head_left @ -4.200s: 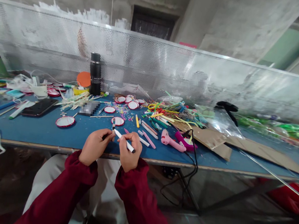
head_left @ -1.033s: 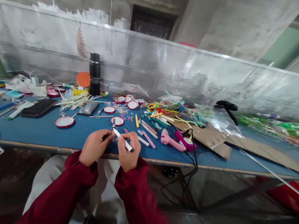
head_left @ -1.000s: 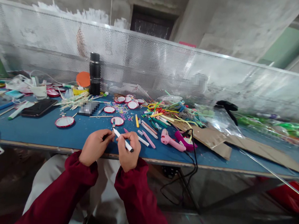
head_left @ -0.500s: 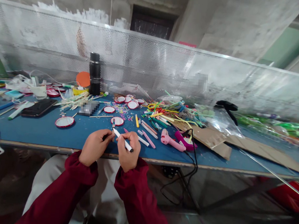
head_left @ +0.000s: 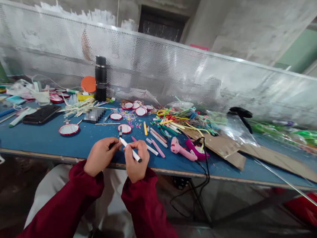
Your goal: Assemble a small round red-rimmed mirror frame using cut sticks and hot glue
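My right hand (head_left: 136, 161) is closed around a white marker pen (head_left: 129, 149) with a black end, held slanted with its tip pointing up-left. My left hand (head_left: 99, 156) is pinched on a small dark piece (head_left: 112, 143) right at the pen's tip; I cannot make out what it is. Both hands hover over the near edge of the blue table (head_left: 47, 138). Both sleeves are dark red.
Red-rimmed white discs (head_left: 69, 128) lie left of my hands, and coloured sticks (head_left: 158, 141) to their right. A pink glue gun (head_left: 182, 149) with a black cord sits to the right, beside cardboard sheets (head_left: 269, 157). A phone (head_left: 41, 113) and a black bottle (head_left: 101, 78) stand further back.
Almost nothing has moved; the pen's tip has dropped slightly since 4.2 s ago, and both hands keep the same grip.
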### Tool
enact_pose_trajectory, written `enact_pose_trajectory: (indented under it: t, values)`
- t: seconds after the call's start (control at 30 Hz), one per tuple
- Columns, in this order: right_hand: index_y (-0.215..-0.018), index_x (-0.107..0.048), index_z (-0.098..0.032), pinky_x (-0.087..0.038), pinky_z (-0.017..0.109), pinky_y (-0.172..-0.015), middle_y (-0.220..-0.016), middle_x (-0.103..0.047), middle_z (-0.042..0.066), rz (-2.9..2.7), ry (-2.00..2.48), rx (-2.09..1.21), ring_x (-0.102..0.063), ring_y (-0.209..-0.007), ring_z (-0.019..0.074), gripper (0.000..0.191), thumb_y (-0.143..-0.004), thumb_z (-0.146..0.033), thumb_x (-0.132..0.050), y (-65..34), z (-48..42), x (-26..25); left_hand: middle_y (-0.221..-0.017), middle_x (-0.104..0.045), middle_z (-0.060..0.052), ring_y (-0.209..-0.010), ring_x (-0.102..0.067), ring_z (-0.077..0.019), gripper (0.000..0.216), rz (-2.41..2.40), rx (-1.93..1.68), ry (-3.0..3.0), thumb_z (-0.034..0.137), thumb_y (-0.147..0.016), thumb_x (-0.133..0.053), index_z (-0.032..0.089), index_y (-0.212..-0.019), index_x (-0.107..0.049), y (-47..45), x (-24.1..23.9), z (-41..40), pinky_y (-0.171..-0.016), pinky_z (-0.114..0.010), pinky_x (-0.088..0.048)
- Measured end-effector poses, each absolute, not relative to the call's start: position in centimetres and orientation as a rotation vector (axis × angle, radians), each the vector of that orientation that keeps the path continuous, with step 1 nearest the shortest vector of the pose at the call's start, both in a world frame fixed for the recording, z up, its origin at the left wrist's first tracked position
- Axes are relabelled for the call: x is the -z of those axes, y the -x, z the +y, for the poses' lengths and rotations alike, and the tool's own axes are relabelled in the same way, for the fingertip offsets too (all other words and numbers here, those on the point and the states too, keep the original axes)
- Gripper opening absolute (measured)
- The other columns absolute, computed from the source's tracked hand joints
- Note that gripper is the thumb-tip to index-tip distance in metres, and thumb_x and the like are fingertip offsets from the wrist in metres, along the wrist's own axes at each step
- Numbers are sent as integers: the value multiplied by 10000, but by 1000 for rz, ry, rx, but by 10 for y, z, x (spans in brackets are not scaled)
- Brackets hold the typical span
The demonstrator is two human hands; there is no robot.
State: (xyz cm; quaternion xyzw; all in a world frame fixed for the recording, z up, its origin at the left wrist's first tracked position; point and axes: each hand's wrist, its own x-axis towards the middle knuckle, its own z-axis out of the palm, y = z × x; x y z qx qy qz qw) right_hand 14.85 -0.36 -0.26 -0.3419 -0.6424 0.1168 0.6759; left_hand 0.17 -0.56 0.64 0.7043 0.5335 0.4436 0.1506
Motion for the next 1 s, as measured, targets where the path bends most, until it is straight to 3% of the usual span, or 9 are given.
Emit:
enact_pose_trajectory:
  t: [1.0]
  values:
    - [-701, -578, -221, -479, 365, -803, -699, -612, 2, -1402, 818, -290, -572, -730, 190, 158, -854, -191, -552, -149, -5, 2, -765, -686, -8, -723, -569, -169, 318, 1548, -1282, -2034, 415, -950, -491, 202, -819, -686, -2, -6, -6, -668, -265, -381]
